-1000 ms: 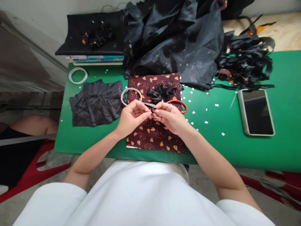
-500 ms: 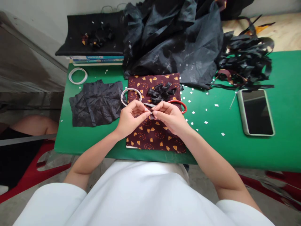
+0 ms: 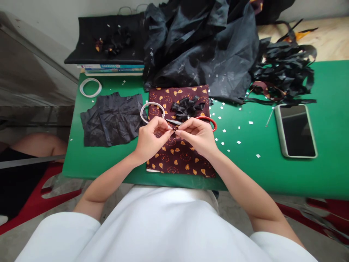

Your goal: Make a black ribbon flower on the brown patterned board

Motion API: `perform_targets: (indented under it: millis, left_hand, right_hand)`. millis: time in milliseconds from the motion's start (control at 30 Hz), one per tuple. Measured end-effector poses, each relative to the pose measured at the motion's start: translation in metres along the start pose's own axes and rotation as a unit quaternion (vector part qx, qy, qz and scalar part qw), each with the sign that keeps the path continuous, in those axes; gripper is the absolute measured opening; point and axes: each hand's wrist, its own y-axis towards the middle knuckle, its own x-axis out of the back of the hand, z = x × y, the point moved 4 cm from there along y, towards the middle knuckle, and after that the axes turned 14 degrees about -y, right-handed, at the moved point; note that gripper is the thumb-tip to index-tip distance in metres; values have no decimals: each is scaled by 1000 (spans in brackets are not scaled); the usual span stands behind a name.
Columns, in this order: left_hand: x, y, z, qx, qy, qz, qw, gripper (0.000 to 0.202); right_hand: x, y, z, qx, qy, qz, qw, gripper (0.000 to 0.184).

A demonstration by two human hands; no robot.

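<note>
My left hand (image 3: 151,138) and my right hand (image 3: 196,137) meet fingertip to fingertip above a maroon cloth with orange leaf prints (image 3: 180,154). Both pinch a small dark piece (image 3: 173,132) between thumb and fingers; it is too small to name. Just beyond the fingers a black ribbon bow (image 3: 187,106) lies on the cloth. Scissors with red handles (image 3: 207,120) lie under my right hand, blades pointing left. A white tape ring (image 3: 151,109) rests at the cloth's left edge.
The green table (image 3: 300,174) carries a crumpled black sheet (image 3: 111,118), another white ring (image 3: 90,87), a phone (image 3: 296,130), scattered white paper bits and black strips (image 3: 283,71). A large black fabric heap (image 3: 201,47) and books under a black tray (image 3: 109,43) stand behind. A red chair (image 3: 38,203) is at the left.
My fingertips have shifted slightly and drawn closer together around the small dark piece. Everything on the table stays where it was.
</note>
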Motion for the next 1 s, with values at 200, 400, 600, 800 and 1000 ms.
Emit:
perform_targets:
  millis: [200, 400, 600, 800, 1000]
  left_hand:
    - [1, -1, -1, -20, 36, -8, 999, 13]
    - [2, 0, -1, -40, 76, -13, 996, 11]
    - [6, 11, 10, 21, -23, 22, 999, 20]
    - [1, 11, 10, 17, -57, 77, 995, 17]
    - [2, 11, 18, 14, -24, 57, 998, 16]
  right_hand:
    - [0, -5, 1, 57, -73, -40, 995, 20]
    - [0, -9, -3, 103, -151, -62, 981, 8]
    - [-1, -7, 2, 63, -69, -4, 996, 18]
    - [-1, 2, -7, -53, 22, 65, 996, 40]
    - [2, 0, -5, 8, -55, 54, 997, 35]
